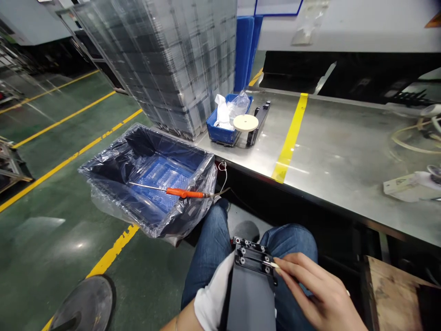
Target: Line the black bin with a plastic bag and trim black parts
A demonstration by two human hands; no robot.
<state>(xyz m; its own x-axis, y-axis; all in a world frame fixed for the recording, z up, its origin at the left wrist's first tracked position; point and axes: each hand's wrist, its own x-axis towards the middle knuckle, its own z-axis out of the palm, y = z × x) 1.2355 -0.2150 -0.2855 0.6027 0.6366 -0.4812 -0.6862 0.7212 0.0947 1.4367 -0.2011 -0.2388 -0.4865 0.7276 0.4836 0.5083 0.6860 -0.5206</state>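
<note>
On the lap, a dark plastic part (251,285) is steadied over a white cloth (211,294) by the left hand (179,322), whose fingers cannot be told. A small white swab (272,264) is pinched in the right hand (320,294) against the part's top edge. Farther off, an orange-handled screwdriver (172,191) lies across a bag-lined blue bin (148,177).

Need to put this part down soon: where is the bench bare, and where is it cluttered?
Bare steel bench right of the yellow stripe, up to the white box. Crowded at the left: small blue bin, white disc, black bracket.
</note>
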